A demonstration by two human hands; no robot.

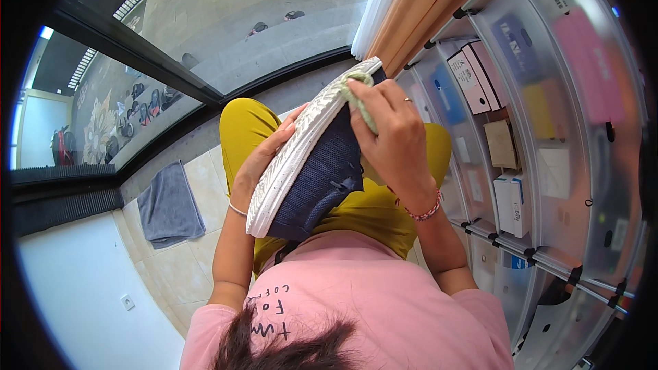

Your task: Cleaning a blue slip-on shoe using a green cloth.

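A navy knit shoe [312, 175] with a thick white sole [295, 147] is held tilted on its side above my lap. My left hand [269, 151] supports it from the left, fingers spread along the patterned underside of the sole. In my right hand [394, 120] a light green cloth [363, 99] is pinched and pressed against the sole's edge near the upper end of the shoe. The shoe's opening and laces face toward my right forearm, partly hidden.
A grey towel [171, 205] lies on the tiled floor to the left. Glass panels with black frames [219, 99] stand ahead, with several shoes outside. On the right rise clear storage boxes [555, 137] and an orange curtain [425, 10].
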